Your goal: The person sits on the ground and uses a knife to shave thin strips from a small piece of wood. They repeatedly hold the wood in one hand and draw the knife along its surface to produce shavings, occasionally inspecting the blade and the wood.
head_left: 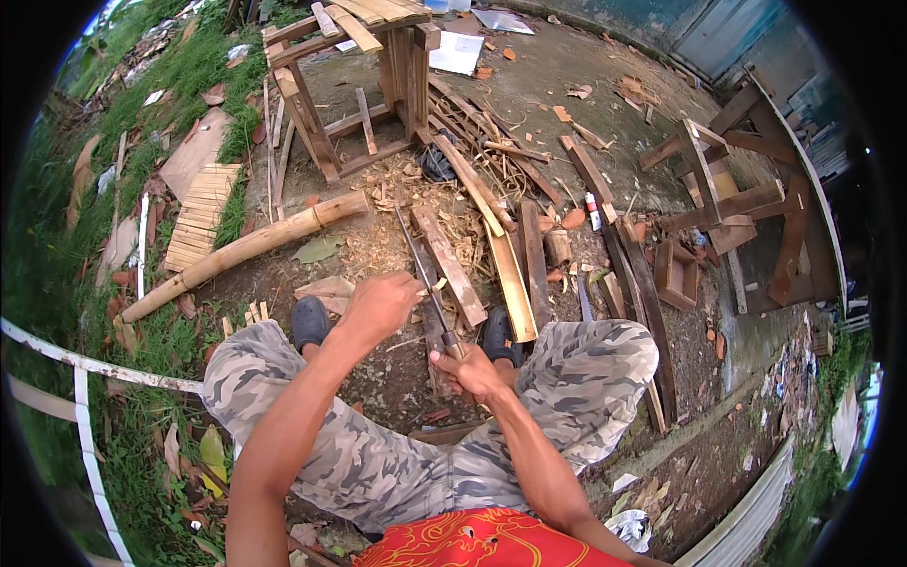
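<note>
Between the knees (605, 345), near shavings (378, 248) — in a nearly closed left hand (383, 307), apparently pinched, a pale sliver (440, 283), seemingly up against the knife (438, 310). Wrapped firmly around its handle (454, 351), right hand (470, 373); blade slanting up and away. To work well: hold blade steady, draw sliver in light, even pulls, keep skin clear of the edge. Farther right, an open box (676, 274) — nothing evident inside, corners too dark to tell.

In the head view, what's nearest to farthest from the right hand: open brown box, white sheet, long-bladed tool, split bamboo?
1. Long-bladed tool: in the right hand.
2. Split bamboo: by the right shoe.
3. Open brown box: farther right.
4. White sheet: far ahead.
</note>
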Tool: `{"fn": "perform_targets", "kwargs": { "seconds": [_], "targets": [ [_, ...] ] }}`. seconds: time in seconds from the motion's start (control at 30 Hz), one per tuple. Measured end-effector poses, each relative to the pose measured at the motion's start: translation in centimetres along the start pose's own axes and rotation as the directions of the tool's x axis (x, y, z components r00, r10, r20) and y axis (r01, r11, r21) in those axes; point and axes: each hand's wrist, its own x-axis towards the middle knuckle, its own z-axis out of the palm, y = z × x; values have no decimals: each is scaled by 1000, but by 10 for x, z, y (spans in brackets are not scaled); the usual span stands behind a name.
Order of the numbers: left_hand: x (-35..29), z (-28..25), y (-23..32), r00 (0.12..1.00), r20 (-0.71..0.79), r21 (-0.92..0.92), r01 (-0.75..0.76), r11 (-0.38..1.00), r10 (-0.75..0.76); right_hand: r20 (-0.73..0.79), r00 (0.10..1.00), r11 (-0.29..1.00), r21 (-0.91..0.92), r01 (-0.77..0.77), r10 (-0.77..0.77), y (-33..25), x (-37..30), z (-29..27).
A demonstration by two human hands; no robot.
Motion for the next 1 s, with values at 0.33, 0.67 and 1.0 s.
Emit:
{"fn": "perform_targets", "kwargs": {
  "seconds": [0.33,0.67,1.0],
  "targets": [
    [-1,-17,-10,996,83,56,-33,998,29,-26,988,987,-40,-155,154,33,26,-10],
    [5,-12,-13,994,-32,58,103,993,-101,-306,900,891,-423,163,-310,55,46,-4],
    [9,-21,-29,965,3,61,260,964,-261,-363,879,805,-392,-446,310,173,109,-36]
  ]
}}
